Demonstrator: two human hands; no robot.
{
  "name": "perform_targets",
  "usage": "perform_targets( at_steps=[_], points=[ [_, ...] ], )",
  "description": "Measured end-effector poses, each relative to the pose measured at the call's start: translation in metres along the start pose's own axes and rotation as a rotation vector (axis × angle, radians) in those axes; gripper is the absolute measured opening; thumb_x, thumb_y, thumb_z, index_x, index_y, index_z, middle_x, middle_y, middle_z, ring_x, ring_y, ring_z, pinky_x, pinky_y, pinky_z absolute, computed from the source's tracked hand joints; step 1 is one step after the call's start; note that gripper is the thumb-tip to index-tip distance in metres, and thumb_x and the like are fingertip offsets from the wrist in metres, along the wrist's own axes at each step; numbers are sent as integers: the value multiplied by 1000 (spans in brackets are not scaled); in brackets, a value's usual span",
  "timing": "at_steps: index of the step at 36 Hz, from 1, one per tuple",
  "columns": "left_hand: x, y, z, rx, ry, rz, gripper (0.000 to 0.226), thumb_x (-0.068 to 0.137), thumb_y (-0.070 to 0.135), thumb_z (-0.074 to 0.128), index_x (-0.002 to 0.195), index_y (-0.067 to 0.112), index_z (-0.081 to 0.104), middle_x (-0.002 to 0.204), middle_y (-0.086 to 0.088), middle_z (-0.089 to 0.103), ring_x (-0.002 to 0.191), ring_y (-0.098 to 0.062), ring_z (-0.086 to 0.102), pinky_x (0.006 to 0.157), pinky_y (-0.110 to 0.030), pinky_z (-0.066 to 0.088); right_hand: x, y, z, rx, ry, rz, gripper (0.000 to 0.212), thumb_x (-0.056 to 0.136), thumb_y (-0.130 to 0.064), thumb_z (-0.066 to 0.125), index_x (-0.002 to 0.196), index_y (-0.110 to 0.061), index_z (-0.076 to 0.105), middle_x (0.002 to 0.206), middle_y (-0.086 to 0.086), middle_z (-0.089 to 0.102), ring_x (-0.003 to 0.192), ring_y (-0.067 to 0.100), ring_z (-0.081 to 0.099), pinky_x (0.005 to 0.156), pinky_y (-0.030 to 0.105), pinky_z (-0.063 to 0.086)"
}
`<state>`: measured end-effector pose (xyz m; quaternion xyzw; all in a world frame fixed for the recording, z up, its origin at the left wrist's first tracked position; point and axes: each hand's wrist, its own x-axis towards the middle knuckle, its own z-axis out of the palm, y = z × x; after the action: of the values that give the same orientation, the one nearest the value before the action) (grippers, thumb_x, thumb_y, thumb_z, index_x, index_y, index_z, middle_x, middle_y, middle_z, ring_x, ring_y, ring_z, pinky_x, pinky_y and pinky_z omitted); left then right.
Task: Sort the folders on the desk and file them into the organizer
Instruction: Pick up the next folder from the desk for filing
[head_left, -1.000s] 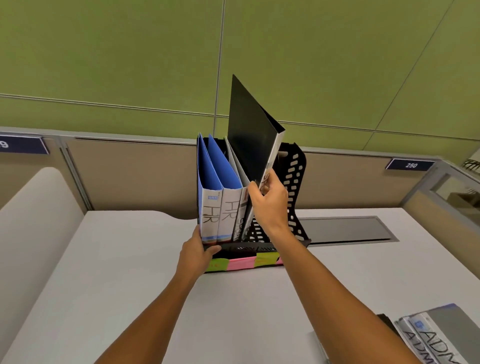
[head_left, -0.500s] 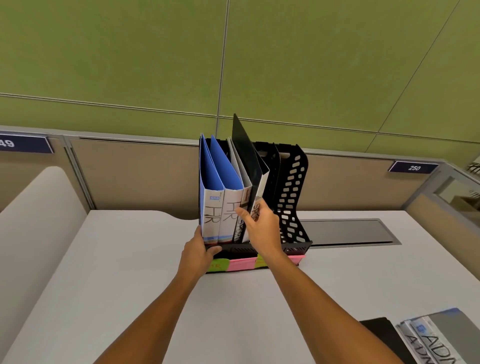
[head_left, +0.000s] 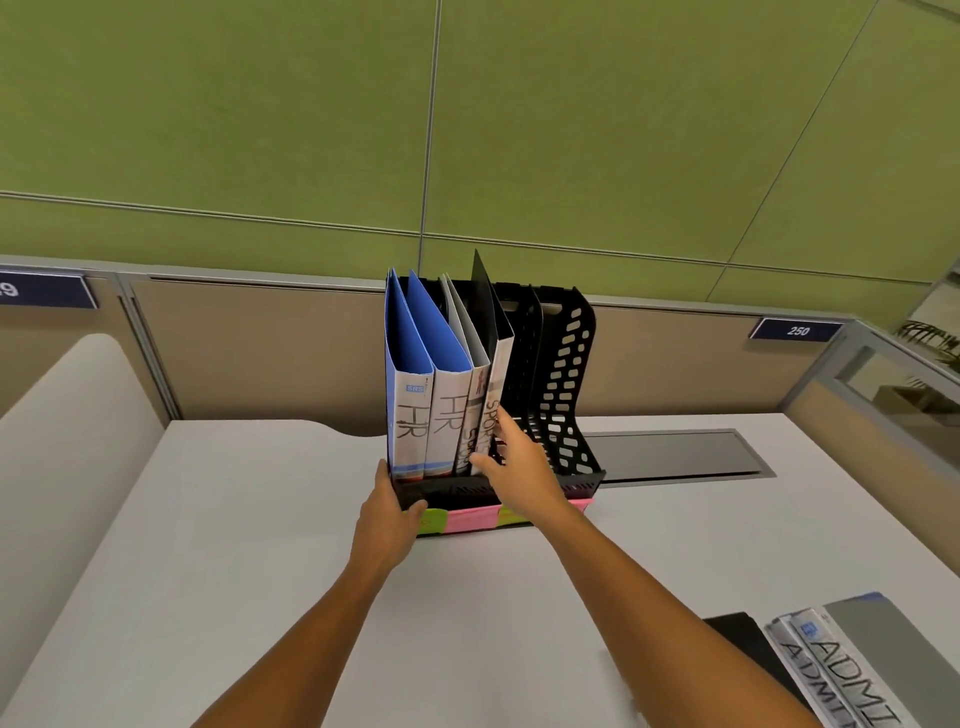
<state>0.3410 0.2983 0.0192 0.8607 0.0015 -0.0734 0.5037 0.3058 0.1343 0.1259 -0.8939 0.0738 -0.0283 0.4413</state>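
A black perforated organizer (head_left: 563, 395) stands at the back of the white desk (head_left: 234, 545). Two blue folders marked HR (head_left: 415, 364) fill its left slots. To their right stand a grey folder (head_left: 470, 358) and a black folder (head_left: 493, 322) with a spine marked SPORTS. My left hand (head_left: 387, 525) grips the organizer's front left corner. My right hand (head_left: 511, 465) has straight fingers touching the spine of the black folder. Several folders marked ADMIN (head_left: 841, 660) lie flat at the desk's front right.
Green, pink and yellow sticky labels (head_left: 470, 519) line the organizer's base. The organizer's right slots hold nothing. A grey cable hatch (head_left: 675, 452) is set in the desk behind it. A beige partition (head_left: 249, 343) and a green wall close off the back.
The black folder has dropped from a raised tilt down into its slot beside the grey one. My right hand let go of its grip and now touches the spine with straight fingers.
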Motion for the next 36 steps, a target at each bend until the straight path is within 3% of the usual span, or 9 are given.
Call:
perform_targets(
  at_steps=[4,13,17,24,36],
  points=[
    [-16,-1,5,-89,-2,-63,79,90,15,71,152,16,22,148,-6,49,134,-27,50,105,-45,48,-15,3,-5,-31,-32,32,78,98,-14,63,157,-41,20,154,-7,45,140,18,44,112,44,40],
    [-68,8,9,-210,13,-21,71,89,24,73,148,21,33,142,-2,53,127,-21,53,105,-42,49,-70,20,-14,-6,-71,43,83,98,-17,64,160,-36,12,162,-4,32,148,21,33,115,41,37],
    [-94,15,15,-180,5,-5,70,91,25,71,149,23,33,148,0,48,133,-21,49,106,-38,44,-101,36,-22,-52,-50,11,78,99,-26,62,160,-35,13,162,-7,32,149,16,32,115,37,35],
    [-136,28,27,-106,-53,-6,84,91,36,70,157,21,20,162,-3,28,147,-24,32,117,-44,35,-148,57,-41,-100,0,-37,76,99,-34,61,158,-41,14,161,-12,32,148,15,32,116,37,35],
    [-213,61,68,89,-131,130,81,95,43,62,158,19,17,165,0,19,151,-19,23,119,-35,25,-238,107,-106,-18,130,-10,76,97,-29,64,159,-34,19,163,-11,29,149,12,28,111,26,28]
  ],
)
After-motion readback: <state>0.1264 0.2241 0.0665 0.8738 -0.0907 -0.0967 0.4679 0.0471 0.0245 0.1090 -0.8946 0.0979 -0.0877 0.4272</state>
